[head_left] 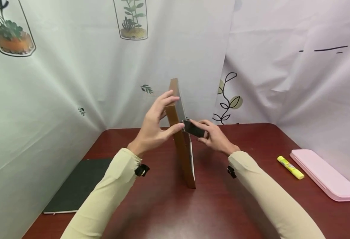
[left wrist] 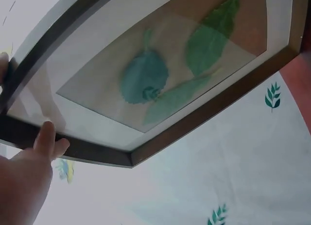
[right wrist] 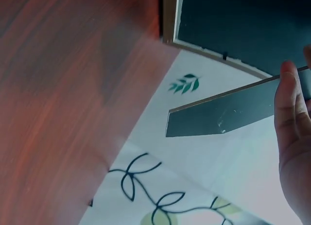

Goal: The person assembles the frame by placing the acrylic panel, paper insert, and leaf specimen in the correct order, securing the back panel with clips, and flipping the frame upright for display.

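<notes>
A brown-edged picture frame is upright over the table, seen nearly edge-on in the head view. My left hand grips its upper near corner, fingers on the front side and thumb across the edge. In the left wrist view, the glazed front shows a print of a blue fruit with green leaves. My right hand pinches the dark stand leg at the frame's back. In the right wrist view that leg angles away from the dark backing.
A dark green notebook lies at the left of the red-brown table. To the right are a yellow highlighter-like stick and a pink pencil case. Printed white curtains hang around the back and sides.
</notes>
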A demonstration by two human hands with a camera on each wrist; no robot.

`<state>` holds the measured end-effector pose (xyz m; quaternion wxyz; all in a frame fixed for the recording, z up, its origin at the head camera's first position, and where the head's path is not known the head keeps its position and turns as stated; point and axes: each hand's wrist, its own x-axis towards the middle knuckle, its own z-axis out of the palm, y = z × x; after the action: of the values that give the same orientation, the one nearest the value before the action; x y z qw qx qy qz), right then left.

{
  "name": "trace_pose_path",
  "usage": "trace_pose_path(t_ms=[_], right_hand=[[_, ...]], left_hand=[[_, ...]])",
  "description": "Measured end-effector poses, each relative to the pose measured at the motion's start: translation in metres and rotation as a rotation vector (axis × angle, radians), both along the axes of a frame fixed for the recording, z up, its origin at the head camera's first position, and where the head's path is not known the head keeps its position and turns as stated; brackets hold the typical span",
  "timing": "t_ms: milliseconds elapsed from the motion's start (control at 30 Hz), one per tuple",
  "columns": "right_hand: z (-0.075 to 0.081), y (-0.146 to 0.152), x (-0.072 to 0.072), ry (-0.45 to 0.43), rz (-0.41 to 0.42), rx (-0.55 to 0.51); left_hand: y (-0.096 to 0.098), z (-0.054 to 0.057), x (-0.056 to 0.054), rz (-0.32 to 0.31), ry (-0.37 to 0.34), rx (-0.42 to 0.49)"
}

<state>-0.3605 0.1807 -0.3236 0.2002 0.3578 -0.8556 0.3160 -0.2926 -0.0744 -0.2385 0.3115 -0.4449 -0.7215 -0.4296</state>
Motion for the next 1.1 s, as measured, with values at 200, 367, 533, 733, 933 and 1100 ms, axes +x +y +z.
trace_pose_path(t_ms=[200, 367, 533, 733, 933, 1100], right_hand=[[-0.004, 0.015, 0.003, -0.008, -0.009, 0.009], [-0.009, 0.017, 0.005, -0.012, -0.018, -0.009], [-0.009, 0.020, 0.006, -0.015, -0.048, -0.014], [-0.010, 0.028, 0.004, 0.014, -0.029, -0.009], [-0.024, 0.043, 0.009, 0.060, -0.098, -0.064], [-0.030, 0.042, 0.008, 0.084, -0.145, -0.030]], left_hand=[[0.026, -0.011, 0.004, 0.088, 0.161, -0.014], [0.037, -0.033, 0.010, 0.131, 0.215, -0.055], [0.043, -0.059, 0.020, 0.246, 0.292, -0.191], [0.056, -0.072, 0.029, 0.348, 0.303, -0.270], [0.072, -0.068, 0.026, 0.344, 0.290, -0.315], [0.069, -0.067, 0.021, 0.395, 0.341, -0.396]])
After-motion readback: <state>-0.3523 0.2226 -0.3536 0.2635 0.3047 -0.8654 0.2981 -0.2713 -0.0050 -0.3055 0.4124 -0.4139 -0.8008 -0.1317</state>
